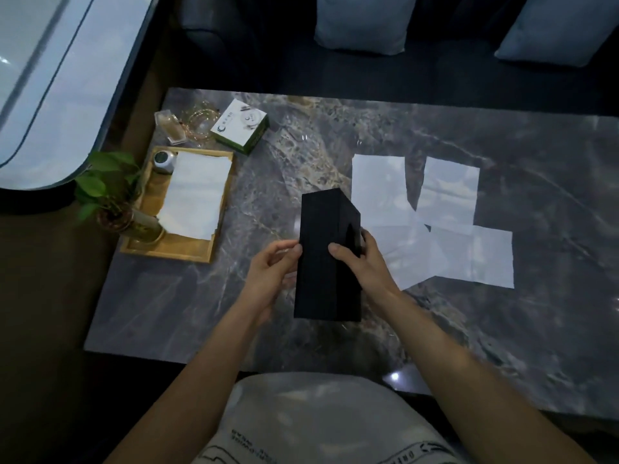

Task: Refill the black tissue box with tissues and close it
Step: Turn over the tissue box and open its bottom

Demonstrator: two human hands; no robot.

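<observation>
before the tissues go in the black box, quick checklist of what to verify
1. Black tissue box held by both hands: ok, left hand and right hand grip its sides.
2. Box opening showing: cannot tell, only plain black faces visible.
3. Loose tissues near the right hand: ok, spread flat on the table.
4. Tissues overlapping: not ok, some overlap.
5. Spare stack in the wooden tray: ok.

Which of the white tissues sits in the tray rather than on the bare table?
The tissue in the wooden tray at the left, beside the plant. The other tissues lie loose on the marble table, right of the black box.
</observation>
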